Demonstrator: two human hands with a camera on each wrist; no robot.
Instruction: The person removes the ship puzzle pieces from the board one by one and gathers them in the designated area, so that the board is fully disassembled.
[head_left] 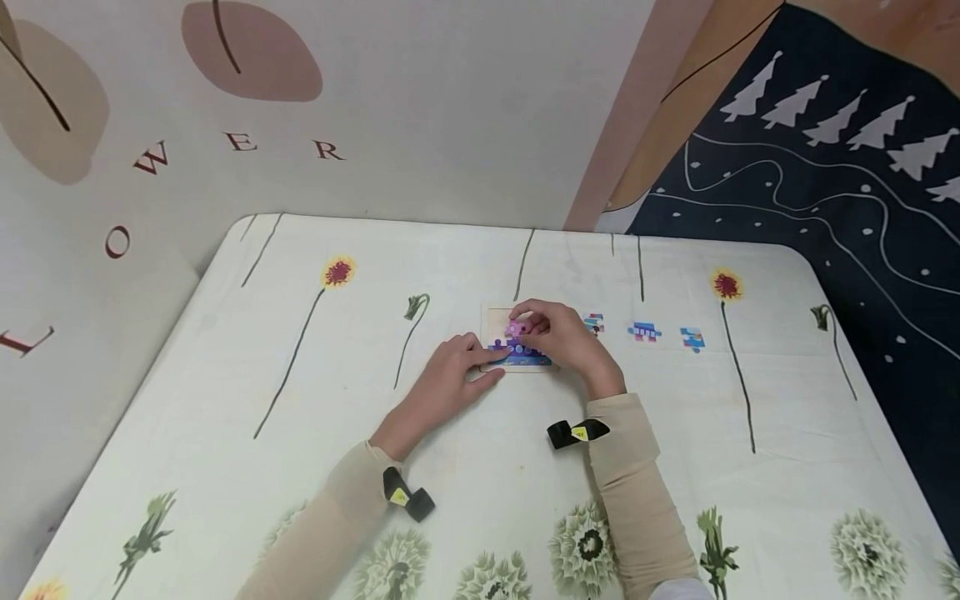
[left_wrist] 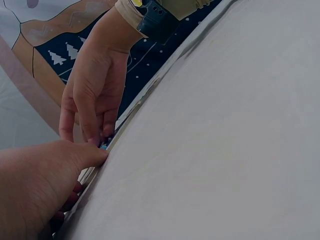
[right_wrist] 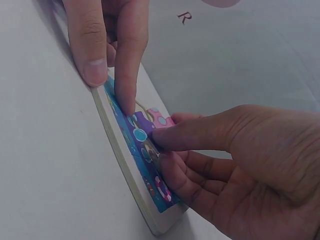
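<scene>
Fingers (right_wrist: pixel 131 75) of the left hand (head_left: pixel 447 375) are lying nearly straight, touching joined pieces (head_left: pixel 529 358) on the puzzle board (head_left: pixel 493 320); the right hand (head_left: pixel 567 335) is pinching a pink piece (head_left: pixel 515 329) there. Left-wrist view is largely hiding the board. Head view alone is showing 3 loose pieces (head_left: pixel 644 332) rightward and wall lettering (head_left: pixel 152 158) reading "LOWER".

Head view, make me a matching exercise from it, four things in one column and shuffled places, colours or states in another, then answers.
Things
1. Left hand
2. Right hand
3. Loose pieces
4. Right sleeve

Matches
A. Lying right of the puzzle board
B. Pinching the pink piece
C. Beige
D. At the board's left side

Pairs: 1-D, 2-B, 3-A, 4-C
</scene>
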